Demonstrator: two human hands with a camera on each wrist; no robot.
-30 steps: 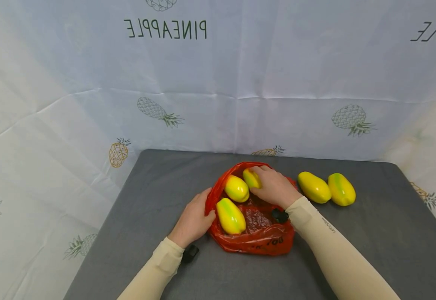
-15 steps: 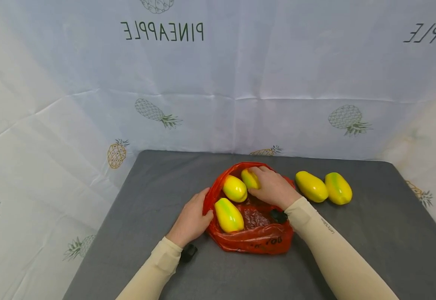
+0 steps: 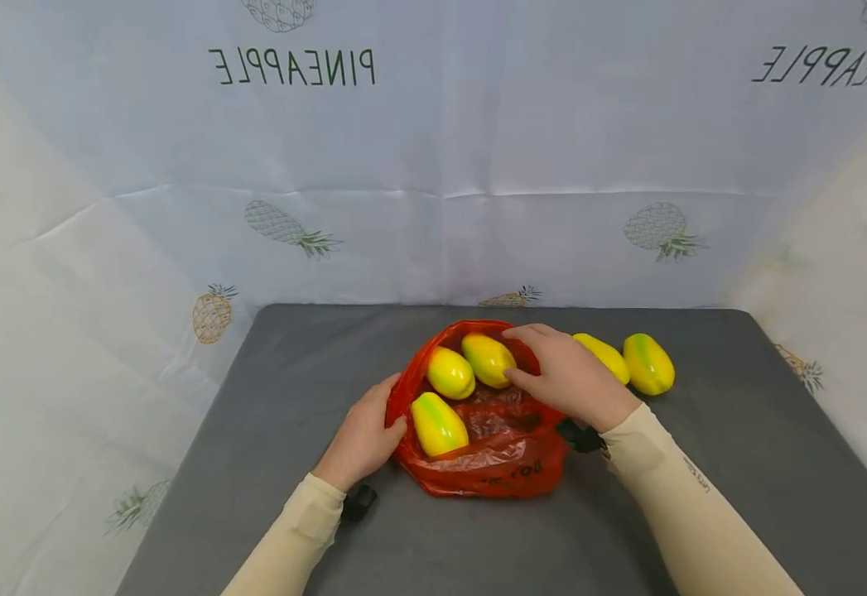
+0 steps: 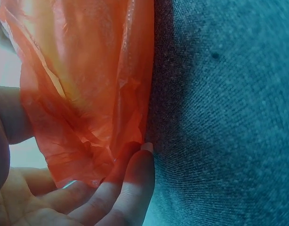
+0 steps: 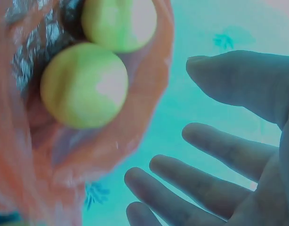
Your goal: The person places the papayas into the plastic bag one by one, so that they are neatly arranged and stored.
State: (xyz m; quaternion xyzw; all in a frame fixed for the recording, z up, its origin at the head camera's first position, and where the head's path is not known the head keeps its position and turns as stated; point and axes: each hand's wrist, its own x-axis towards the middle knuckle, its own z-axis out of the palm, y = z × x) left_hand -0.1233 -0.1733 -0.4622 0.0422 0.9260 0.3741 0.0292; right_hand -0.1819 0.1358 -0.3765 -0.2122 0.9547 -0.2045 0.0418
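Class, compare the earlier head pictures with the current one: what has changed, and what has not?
The right grip has let go of the rear fruit in the bag and drawn back rightward, fingers open. Unchanged: the left grip holds the bag's left edge, and two outside fruits lie on the table.

Grey table — red plastic bag, two yellow fruits beside it
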